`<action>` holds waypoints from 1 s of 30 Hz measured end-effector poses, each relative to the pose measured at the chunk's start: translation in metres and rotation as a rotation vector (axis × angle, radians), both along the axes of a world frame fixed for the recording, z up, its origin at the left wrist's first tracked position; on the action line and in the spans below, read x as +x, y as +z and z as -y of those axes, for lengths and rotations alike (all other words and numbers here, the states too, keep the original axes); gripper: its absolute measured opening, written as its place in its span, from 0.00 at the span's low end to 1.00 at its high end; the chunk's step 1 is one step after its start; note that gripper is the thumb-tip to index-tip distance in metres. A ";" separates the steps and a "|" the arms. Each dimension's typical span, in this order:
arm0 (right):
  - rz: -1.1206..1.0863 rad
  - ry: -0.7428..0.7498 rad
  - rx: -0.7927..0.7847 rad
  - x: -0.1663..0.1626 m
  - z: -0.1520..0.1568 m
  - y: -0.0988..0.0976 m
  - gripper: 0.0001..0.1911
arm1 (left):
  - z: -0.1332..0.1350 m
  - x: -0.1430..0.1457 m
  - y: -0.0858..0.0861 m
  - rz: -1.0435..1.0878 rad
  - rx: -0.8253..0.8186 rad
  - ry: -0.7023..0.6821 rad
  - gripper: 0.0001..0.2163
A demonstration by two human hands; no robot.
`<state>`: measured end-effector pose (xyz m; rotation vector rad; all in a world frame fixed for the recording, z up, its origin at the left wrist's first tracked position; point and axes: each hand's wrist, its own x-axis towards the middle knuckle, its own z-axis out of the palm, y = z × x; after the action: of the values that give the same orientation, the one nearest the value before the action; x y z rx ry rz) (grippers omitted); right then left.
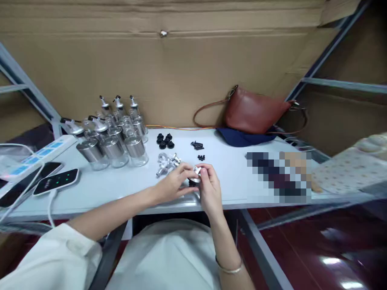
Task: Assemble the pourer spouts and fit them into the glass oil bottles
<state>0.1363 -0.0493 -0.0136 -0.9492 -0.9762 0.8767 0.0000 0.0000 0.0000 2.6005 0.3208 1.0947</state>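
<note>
Near the table's front edge, my left hand [174, 184] and my right hand [211, 192] meet around a bottle pourer [195, 179] with a silver top and a black lower part. Fingers of both hands are closed on it and partly cover it. Just beyond my left hand lies a loose pile of silver pourer spouts [165, 162]. Farther back sit several black ribbed stoppers [165, 141]. To their right are black lever-like pieces [197, 145], with tiny black parts [201, 158] in front of them.
Several glass bottles with steel bands [113, 150] stand at left, some with pourers fitted. A power strip [42, 155], a phone [30, 183] and a charging device [56, 182] lie left of them. Behind right are a brown handbag [255, 110] and navy cap [242, 137]. A patterned sleeve [353, 167] reaches in.
</note>
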 end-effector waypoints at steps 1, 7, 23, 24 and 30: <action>0.005 -0.006 0.004 0.001 -0.001 0.000 0.12 | 0.000 0.001 0.001 -0.022 -0.004 0.006 0.13; -0.016 0.039 0.026 0.005 -0.002 0.000 0.12 | 0.001 0.001 0.003 -0.181 0.016 -0.006 0.12; -0.132 0.077 0.006 -0.002 0.002 0.008 0.14 | 0.006 0.005 -0.004 -0.091 0.223 0.067 0.12; -0.130 0.067 0.003 -0.002 0.002 0.008 0.14 | 0.005 0.005 -0.005 -0.109 0.225 0.079 0.12; -0.210 0.017 -0.033 -0.001 0.001 0.009 0.12 | -0.003 0.011 -0.010 -0.128 0.314 0.041 0.13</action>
<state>0.1351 -0.0504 -0.0048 -0.8581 -0.7928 0.9879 0.0108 0.0030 -0.0099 2.9612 0.2492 1.0680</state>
